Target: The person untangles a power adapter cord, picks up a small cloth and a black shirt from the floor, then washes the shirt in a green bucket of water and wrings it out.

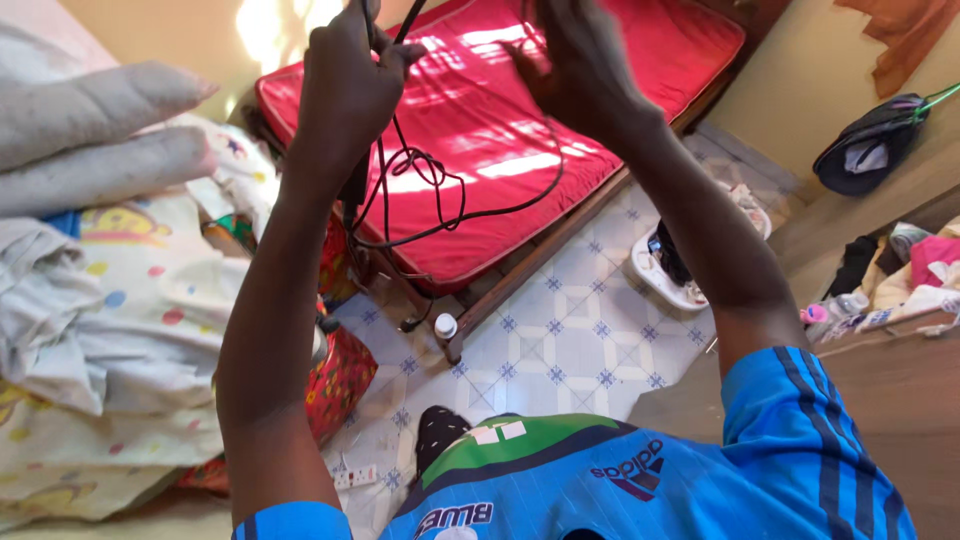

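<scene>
Overhead, both hands raised above red mattress (520, 120). Left hand (345, 85) closed round black cable (420, 185), strand running up past fingers, rest hanging straight below in tangled loops, long axis near vertical. Right hand (580, 65) beside it at same height, fingers curled, blurred; cannot tell whether it gripped cable's curve sweeping toward it. Left hand nearer to cable bulk. Below loops: patterned tile floor (570, 340), white power strip (355, 477), small white-capped bottle (445, 327)
</scene>
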